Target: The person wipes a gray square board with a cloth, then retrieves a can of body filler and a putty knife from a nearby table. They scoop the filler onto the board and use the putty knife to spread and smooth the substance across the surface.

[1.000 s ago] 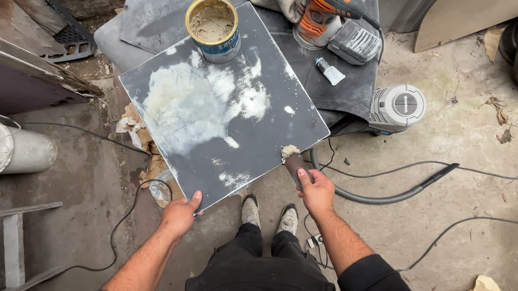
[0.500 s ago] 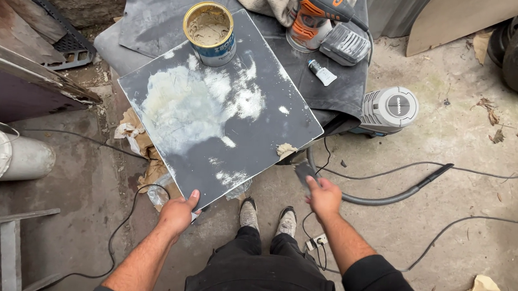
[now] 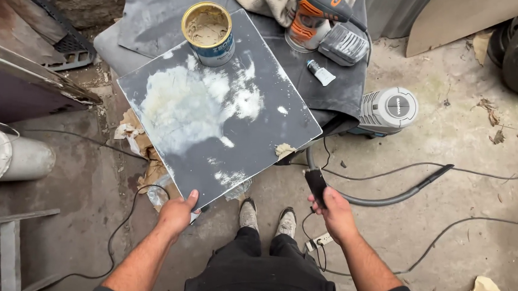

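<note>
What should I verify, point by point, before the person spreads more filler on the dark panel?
1. Left hand steadies the dark panel at its near edge: ok.
2. Right hand has a firm grip on the putty knife: ok.
3. Filler on the blade: cannot tell; a lump of filler sits at the panel's right edge, apart from the knife.
4. Open can stands upright on the far corner of the panel: ok, but it may slide if the panel tilts.
5. Cables and hose lie on the floor near the shoes: not ok, trip risk.
</note>
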